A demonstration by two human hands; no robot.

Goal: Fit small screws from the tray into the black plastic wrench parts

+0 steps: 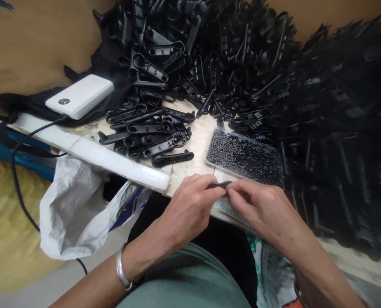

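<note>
Both hands meet at the table's near edge over a small black plastic part [220, 185]. My left hand [193, 203] is closed round its left end, with the thumb and fingers pinching it. At the other end, my right hand [257, 199] has its fingertips pressed together against the part; whether they hold a smaller piece is hidden. Just beyond the hands stands a clear plastic box [209, 164] full of tiny dark metallic pieces. Left of it lies a small stack of black plastic arms [152, 128] with ring-shaped ends.
A large heap of black plastic parts [216, 55] fills the back and right. A white power bank [81, 96] with a cable rests on black cloth at left. White foam [113, 164] lines the front edge. Below hangs an open white sack [71, 209].
</note>
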